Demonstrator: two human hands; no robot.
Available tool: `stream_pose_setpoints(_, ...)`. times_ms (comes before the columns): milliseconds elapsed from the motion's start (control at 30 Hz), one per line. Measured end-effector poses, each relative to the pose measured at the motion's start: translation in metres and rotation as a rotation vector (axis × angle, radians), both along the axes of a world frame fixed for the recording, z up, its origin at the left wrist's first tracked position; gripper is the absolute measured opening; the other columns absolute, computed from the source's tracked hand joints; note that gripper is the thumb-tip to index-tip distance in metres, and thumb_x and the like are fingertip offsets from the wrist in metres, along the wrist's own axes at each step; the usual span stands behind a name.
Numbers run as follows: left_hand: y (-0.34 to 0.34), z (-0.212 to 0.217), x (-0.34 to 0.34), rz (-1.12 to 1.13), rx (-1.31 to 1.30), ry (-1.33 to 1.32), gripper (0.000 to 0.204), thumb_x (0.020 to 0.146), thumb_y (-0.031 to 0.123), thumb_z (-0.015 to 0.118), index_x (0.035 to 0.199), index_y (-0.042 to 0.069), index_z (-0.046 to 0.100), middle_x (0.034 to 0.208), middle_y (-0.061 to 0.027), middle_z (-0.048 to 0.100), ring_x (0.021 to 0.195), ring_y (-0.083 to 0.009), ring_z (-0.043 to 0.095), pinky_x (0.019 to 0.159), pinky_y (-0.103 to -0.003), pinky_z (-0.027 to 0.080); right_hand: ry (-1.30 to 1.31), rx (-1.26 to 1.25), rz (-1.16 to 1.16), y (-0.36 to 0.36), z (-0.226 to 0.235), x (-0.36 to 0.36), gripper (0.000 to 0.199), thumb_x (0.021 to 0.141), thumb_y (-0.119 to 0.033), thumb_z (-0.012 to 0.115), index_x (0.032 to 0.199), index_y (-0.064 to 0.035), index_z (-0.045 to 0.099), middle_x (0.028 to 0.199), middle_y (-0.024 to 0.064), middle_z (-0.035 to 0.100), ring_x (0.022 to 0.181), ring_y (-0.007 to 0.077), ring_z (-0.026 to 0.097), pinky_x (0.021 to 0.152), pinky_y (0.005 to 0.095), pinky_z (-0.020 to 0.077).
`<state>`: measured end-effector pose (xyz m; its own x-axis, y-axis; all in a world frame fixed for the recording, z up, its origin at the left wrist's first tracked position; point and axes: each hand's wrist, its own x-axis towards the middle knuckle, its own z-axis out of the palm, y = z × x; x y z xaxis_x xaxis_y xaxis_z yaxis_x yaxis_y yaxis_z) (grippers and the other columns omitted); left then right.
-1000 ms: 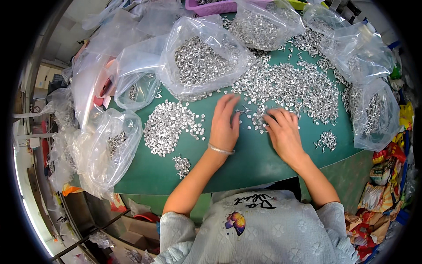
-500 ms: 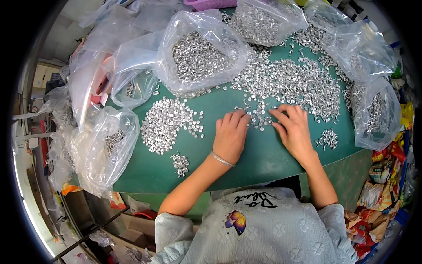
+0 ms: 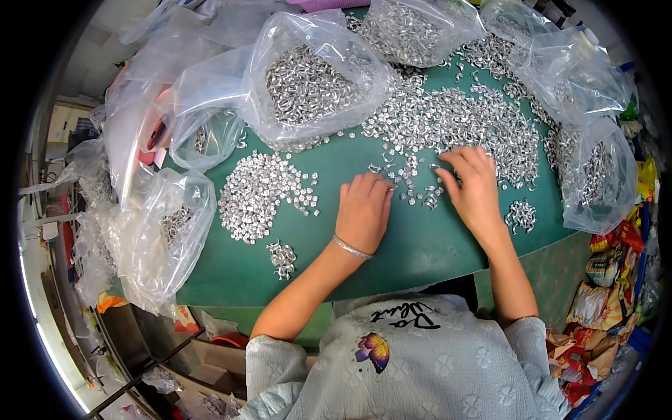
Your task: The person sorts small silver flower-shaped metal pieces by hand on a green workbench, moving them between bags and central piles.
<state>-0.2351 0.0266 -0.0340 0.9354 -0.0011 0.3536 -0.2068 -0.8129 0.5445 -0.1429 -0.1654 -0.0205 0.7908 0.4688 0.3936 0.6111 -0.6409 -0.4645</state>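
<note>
Head view is showing both hands lying palm down on the green surface (image 3: 420, 245), fingers loosely spread over small silver metal pieces (image 3: 413, 192), grasping nothing that I can make out. A careless sweep could be pushing loose pieces off the near edge, or mixing them into the sorted heap (image 3: 262, 192) at the left. The left hand (image 3: 364, 210) is touching the scatter's near fringe; the right hand (image 3: 476, 185) is resting on it, with the big pile (image 3: 462, 122) lying just beyond the fingertips
</note>
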Motion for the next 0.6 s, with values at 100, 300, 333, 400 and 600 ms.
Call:
stream_pose_setpoints(100, 0.003, 0.009, -0.007, -0.008, -0.051, 0.037, 0.017, 0.081, 0.001, 0.066, 0.096, 0.006, 0.062, 0.096, -0.0083, 0.06, 0.088, -0.027, 0.057, 0.074, -0.037, 0.04, -0.058, -0.131, 0.021, 0.009, -0.005, 0.001, 0.01, 0.077, -0.002, 0.069, 0.086, -0.0059, 0.067, 0.085, 0.0072, 0.059, 0.082, 0.026, 0.054, 0.077, 0.0373, 0.0375)
stream_pose_setpoints(300, 0.002, 0.009, -0.041, 0.007, -0.118, 0.117, 0.017, 0.079, 0.0, 0.068, 0.095, 0.006, 0.064, 0.098, -0.0084, 0.06, 0.089, -0.0273, 0.058, 0.073, -0.037, 0.041, 0.021, -0.009, 0.009, -0.006, -0.001, -0.012, 0.014, 0.078, -0.002, 0.069, 0.091, -0.0059, 0.067, 0.082, 0.0052, 0.059, 0.083, 0.0245, 0.054, 0.076, 0.0363, 0.0374)
stream_pose_setpoints(333, 0.0, 0.006, -0.044, 0.011, -0.129, 0.121, 0.017, 0.079, 0.0, 0.068, 0.095, 0.006, 0.064, 0.098, -0.0084, 0.061, 0.089, -0.0272, 0.058, 0.073, -0.037, 0.041, 0.013, -0.001, 0.005, -0.008, -0.001, -0.013, 0.015, 0.078, -0.002, 0.069, 0.092, -0.0059, 0.067, 0.083, 0.005, 0.059, 0.084, 0.0245, 0.054, 0.076, 0.0361, 0.0376)
stream_pose_setpoints(400, -0.005, 0.001, -0.045, -0.003, -0.13, 0.096, 0.017, 0.078, 0.001, 0.069, 0.094, 0.006, 0.064, 0.097, -0.0076, 0.06, 0.089, -0.0267, 0.058, 0.073, -0.037, 0.04, 0.006, -0.053, 0.018, -0.002, -0.001, -0.01, 0.016, 0.076, -0.004, 0.071, 0.091, -0.006, 0.068, 0.087, 0.0046, 0.059, 0.087, 0.0241, 0.054, 0.077, 0.0361, 0.0377)
stream_pose_setpoints(600, -0.023, -0.001, -0.041, -0.042, -0.085, 0.087, 0.017, 0.077, 0.003, 0.071, 0.092, 0.007, 0.064, 0.093, -0.0055, 0.059, 0.086, -0.0248, 0.057, 0.071, -0.036, 0.039, 0.022, -0.189, 0.043, 0.001, -0.003, 0.002, 0.01, 0.076, -0.005, 0.072, 0.083, -0.0053, 0.066, 0.084, 0.0059, 0.059, 0.086, 0.0247, 0.055, 0.078, 0.037, 0.0373)
